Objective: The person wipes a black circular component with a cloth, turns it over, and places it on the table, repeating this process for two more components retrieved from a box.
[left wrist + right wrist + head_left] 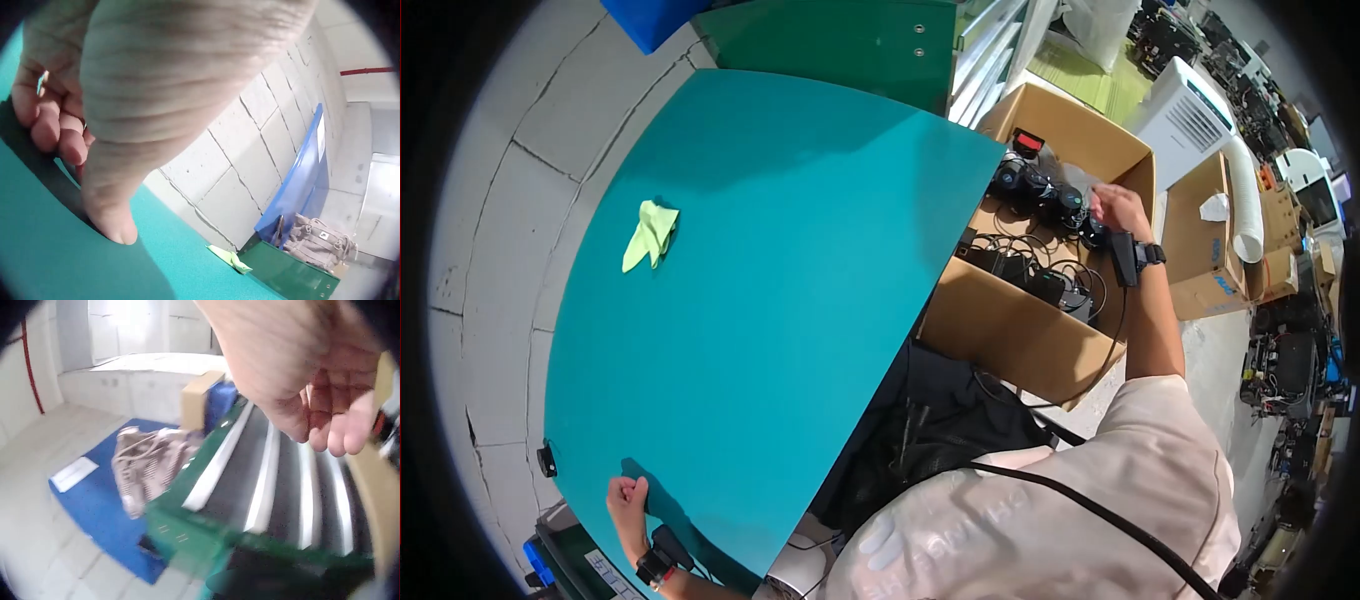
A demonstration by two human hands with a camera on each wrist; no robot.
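On the teal table (770, 290), near its lower left edge, my left hand (627, 497) lies with fingers loosely curled and nothing in them; the left wrist view shows this hand (106, 125) close up. My right hand (1118, 208) is over the right side of an open cardboard box (1020, 330), beside black round devices (1040, 192). Its fingers bend loosely in the right wrist view, where the hand (306, 381) shows no object in its grip. Black adapters and cables (1040, 278) lie in the box's nearer part. A yellow-green cloth (651, 237) lies crumpled on the table's far left.
A green panel (830, 45) and white-and-grey slats (262, 487) stand beyond the table. A white portable appliance (1188, 120) with a hose and more cartons (1205, 240) stand right of the box. A small black object (547, 459) sits at the table's left edge.
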